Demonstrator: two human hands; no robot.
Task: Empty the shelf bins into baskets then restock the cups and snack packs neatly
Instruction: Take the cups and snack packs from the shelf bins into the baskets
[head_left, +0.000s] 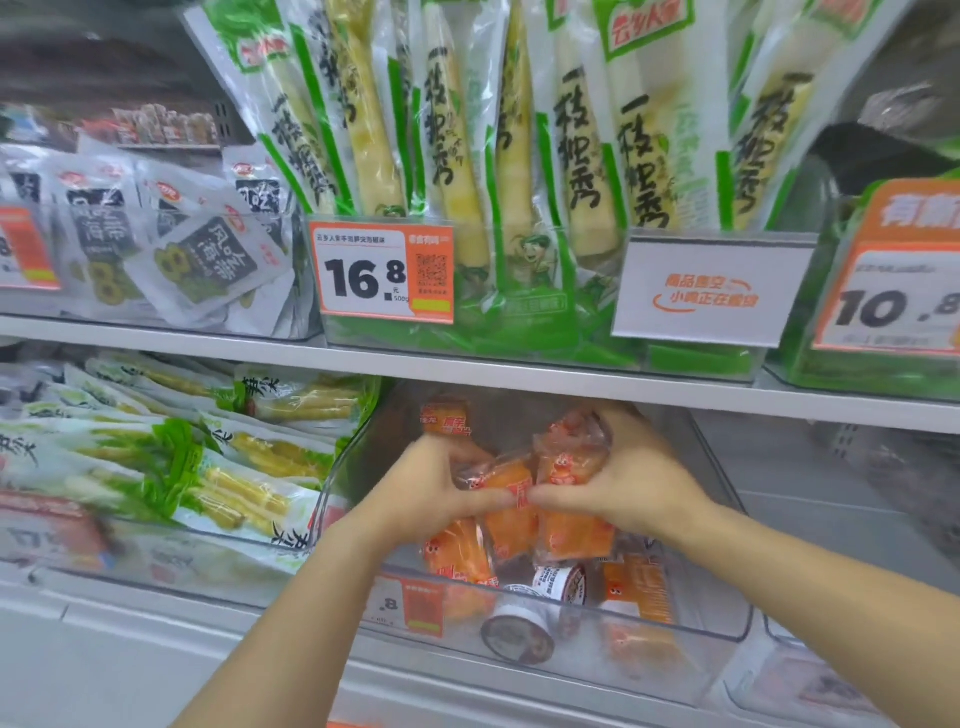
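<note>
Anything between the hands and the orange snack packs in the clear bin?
Nothing visible. Left hand and right hand already grip a cluster of orange snack packs inside the clear bin. The shelf edge sits above, clear of both hands.

Clear plastic bin (358, 441) sits on lower shelf, front wall w/ orange price tag. All places below are relative to this bin. Orange snack packs (511, 512), transparent wrap w/ small red cartoon, are bunched in its middle, approx. 3–4 packs, tilted and touching each other. One more orange pack (445, 415) lies alone near back-left. Other orange packs (641, 587) lie flat at front-right and front-left. Two small cups (561, 579) w/ printed lids lie on their side near front wall, between the front packs, lids facing forward.
</note>
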